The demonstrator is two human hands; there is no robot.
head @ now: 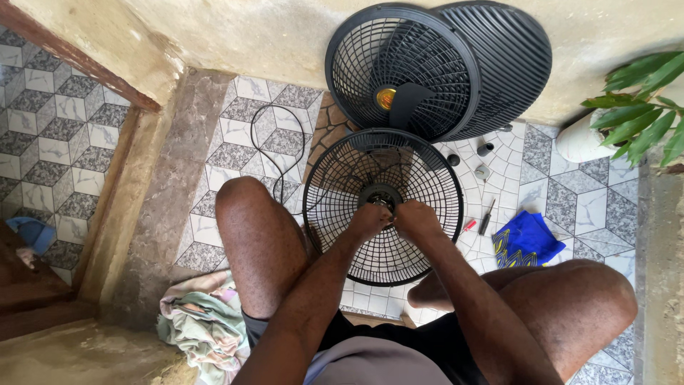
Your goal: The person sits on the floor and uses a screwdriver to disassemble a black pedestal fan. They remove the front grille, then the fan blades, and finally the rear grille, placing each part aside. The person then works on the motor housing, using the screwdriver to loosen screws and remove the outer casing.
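Down between bare knees, both hands at the hub (380, 197) of a black wire fan guard (427, 171) standing nearly upright on the tiled floor (570, 207). Left hand (370, 217) curled shut, fingers closed on something at the hub, hidden under the knuckles. Right hand (415, 216) likewise closed, pressed against the left, touching the guard's centre; cannot tell exactly what either grips. Behind the guard, leaning on the wall (271, 36), a second guard (399, 68) with a black blade (413, 100) and a yellow centre cap (385, 98) showing through its wires, and beside it, partly tucked behind, a ribbed back cover (509, 60). Black cord (274, 150) looping over the tiles left of the guard. To the right on the floor, small dark caps (485, 149), a screwdriver (486, 216), a red-handled tool (469, 225), and a blue patterned cloth (526, 239) near the right knee. Green potted plant (634, 107) at far right against the wall. Crumpled pale cloth (203, 321) by the left thigh, just beside a stone sill (167, 199). Blue item (30, 232) at far left on the lower floor, too small to tell.
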